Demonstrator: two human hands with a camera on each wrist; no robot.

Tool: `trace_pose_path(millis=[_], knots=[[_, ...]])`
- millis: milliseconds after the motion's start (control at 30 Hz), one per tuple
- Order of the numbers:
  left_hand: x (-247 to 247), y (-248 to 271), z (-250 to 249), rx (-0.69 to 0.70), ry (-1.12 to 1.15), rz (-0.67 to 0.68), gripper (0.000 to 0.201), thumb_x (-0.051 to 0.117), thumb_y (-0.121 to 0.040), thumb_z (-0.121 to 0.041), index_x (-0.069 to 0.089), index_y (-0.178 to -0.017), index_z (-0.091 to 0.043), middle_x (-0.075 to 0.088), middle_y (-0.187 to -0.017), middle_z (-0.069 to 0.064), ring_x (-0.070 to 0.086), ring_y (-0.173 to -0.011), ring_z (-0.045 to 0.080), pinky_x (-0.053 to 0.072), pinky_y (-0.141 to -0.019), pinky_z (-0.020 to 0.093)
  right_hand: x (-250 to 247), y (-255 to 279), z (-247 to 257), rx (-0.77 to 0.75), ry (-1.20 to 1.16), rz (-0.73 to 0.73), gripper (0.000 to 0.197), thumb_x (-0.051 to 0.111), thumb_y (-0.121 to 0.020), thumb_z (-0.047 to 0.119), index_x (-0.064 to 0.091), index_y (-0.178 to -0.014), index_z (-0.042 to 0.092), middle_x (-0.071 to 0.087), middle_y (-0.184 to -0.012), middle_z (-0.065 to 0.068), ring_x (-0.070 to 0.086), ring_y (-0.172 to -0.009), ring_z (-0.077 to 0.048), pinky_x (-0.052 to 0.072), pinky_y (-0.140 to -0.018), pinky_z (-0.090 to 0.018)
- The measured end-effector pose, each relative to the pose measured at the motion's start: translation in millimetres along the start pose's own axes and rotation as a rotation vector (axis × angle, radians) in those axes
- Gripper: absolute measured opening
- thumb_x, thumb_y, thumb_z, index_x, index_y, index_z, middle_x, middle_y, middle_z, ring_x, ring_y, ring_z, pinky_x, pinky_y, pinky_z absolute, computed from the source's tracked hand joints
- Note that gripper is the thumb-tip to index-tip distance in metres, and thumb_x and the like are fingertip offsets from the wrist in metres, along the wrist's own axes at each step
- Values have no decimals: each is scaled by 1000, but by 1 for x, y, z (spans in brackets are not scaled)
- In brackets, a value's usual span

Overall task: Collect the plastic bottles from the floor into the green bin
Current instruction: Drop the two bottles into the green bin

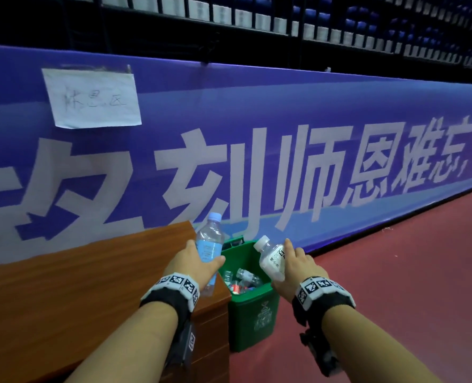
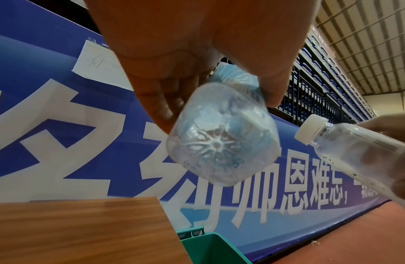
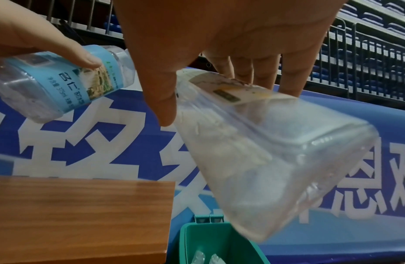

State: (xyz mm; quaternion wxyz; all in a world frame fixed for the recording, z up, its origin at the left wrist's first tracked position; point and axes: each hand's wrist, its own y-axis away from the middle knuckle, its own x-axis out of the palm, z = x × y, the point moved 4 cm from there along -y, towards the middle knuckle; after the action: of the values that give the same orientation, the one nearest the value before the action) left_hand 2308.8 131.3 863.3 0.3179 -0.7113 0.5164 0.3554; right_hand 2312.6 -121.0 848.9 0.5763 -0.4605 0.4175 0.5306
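My left hand (image 1: 194,262) grips a clear bottle with a blue label and pale blue cap (image 1: 209,242), held above the left rim of the green bin (image 1: 252,313). From the left wrist that bottle's base (image 2: 221,150) faces the camera. My right hand (image 1: 295,268) holds a square clear bottle with a white cap and white label (image 1: 270,258) tilted over the bin's right side; in the right wrist view this bottle (image 3: 264,151) hangs above the bin (image 3: 217,244). Several bottles lie inside the bin (image 1: 241,279).
A brown wooden bench or table (image 1: 77,286) stands just left of the bin, touching it. A long blue banner wall (image 1: 284,150) with white characters runs behind. Red floor (image 1: 395,286) stretches to the right. Railings and seats rise above the banner.
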Motion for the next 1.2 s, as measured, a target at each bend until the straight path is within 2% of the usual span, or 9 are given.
trace_pose_path(millis=[167, 333, 667, 800, 1000, 1200], knots=[[4, -71, 13, -4, -32, 5, 56, 65, -76, -66, 45, -107, -23, 62, -86, -4, 65, -74, 16, 58, -70, 35, 12, -69, 18, 17, 19, 16, 109, 69, -78, 55, 0, -156, 21, 38, -143, -2, 44, -129, -24, 47, -97, -42], [17, -147, 8, 35, 12, 42, 54, 66, -77, -63, 46, -107, -23, 64, -81, -4, 65, -69, 13, 58, -65, 30, 23, -131, 20, 84, 12, 11, 108, 69, -81, 51, -2, -156, 20, 37, -144, -1, 42, -130, -24, 47, -98, -40], [87, -261, -14, 45, -59, 136, 63, 63, -74, -68, 46, -112, -20, 66, -89, -1, 67, -75, 16, 60, -68, 34, 61, -241, -7, 130, 12, 84, 109, 70, -79, 53, -1, -156, 20, 37, -144, -2, 42, -130, -25, 46, -96, -42], [110, -305, -32, -1, -10, 138, 64, 65, -75, -66, 43, -114, -20, 65, -95, 1, 67, -79, 19, 60, -71, 35, 68, -303, -13, 72, -17, 78, 108, 69, -79, 52, 0, -155, 21, 39, -142, -3, 44, -130, -25, 47, -97, -44], [132, -368, -52, -85, 17, 100, 64, 68, -75, -64, 48, -114, -16, 63, -100, 4, 64, -86, 22, 55, -71, 32, 86, -392, -11, -39, -4, 126, 106, 67, -80, 52, 0, -156, 21, 38, -143, -3, 46, -128, -26, 49, -95, -45], [161, -423, -41, -151, 20, 139, 63, 67, -76, -64, 46, -113, -17, 63, -98, 4, 65, -83, 20, 57, -71, 33, 116, -451, -6, -41, -16, 184, 107, 69, -80, 49, -2, -155, 22, 40, -141, -4, 47, -127, -26, 50, -92, -44]])
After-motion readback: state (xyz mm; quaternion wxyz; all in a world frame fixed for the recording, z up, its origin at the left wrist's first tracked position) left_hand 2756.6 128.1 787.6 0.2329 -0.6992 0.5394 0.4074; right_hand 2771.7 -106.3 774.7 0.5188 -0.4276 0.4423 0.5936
